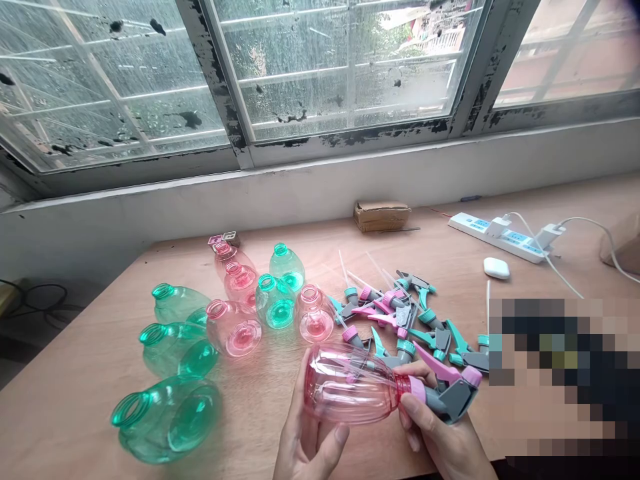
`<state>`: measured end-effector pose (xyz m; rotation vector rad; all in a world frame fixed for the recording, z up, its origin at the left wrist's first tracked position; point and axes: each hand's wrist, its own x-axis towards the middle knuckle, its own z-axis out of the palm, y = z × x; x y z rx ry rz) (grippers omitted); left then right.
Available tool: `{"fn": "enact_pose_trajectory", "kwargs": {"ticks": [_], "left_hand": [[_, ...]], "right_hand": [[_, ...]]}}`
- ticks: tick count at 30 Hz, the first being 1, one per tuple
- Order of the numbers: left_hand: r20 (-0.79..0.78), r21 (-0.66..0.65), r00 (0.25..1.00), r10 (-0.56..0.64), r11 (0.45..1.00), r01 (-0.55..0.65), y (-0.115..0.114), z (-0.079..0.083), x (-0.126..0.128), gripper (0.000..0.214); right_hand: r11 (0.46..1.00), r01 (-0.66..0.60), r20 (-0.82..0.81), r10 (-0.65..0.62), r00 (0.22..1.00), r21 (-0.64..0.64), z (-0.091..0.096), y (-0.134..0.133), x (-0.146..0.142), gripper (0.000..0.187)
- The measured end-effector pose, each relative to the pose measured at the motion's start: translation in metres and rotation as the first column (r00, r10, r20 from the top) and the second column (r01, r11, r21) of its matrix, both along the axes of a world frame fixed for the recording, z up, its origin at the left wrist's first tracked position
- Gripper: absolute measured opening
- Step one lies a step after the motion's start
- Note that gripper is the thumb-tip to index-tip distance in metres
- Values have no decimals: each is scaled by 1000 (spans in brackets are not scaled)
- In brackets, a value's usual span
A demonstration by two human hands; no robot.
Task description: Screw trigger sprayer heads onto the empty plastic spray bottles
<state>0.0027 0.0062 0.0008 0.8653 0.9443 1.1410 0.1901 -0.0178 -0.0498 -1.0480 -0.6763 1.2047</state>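
While the left hand [313, 437] cradles the base of a pink bottle [350, 393], the right hand [447, 437] pinches the collar [417, 389] of its spray head [453, 398] at the neck. The bottle is held sideways above the table [255, 427]. A crooked collar could jam on the neck, and a slack left hold might let the smooth bottle spin. Just beyond lie loose spray heads [400, 320], whose tubes could snag a knuckle. Farther left, a bump might topple the green bottles [170, 413].
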Motion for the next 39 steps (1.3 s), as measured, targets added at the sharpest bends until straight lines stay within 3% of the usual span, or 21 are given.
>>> {"fn": "enact_pose_trajectory", "kwargs": {"ticks": [7, 14, 21, 26, 33, 39], "left_hand": [[12, 59, 1000, -11, 998, 10, -1, -11, -4, 93], [-71, 27, 997, 21, 999, -19, 2, -12, -5, 74], [46, 26, 999, -22, 999, 21, 4, -7, -4, 77], [47, 43, 998, -42, 998, 40, -1, -12, -5, 79], [-1, 53, 1000, -17, 998, 17, 1, -16, -5, 105], [13, -11, 1000, -28, 1000, 28, 2, -18, -6, 109]], "right_hand": [[1000, 16, -5, -16, 1000, -6, 1, 0, -1, 44], [1000, 7, 0, -7, 1000, 4, -2, 0, 0, 40], [1000, 18, -21, -17, 1000, 10, 0, 1, -1, 43], [1000, 19, -1, -19, 1000, 14, 0, 1, 0, 41], [1000, -18, 19, 18, 1000, -2, -2, 0, 2, 41], [1000, -26, 19, 26, 999, 14, -1, 0, 1, 41]]}}
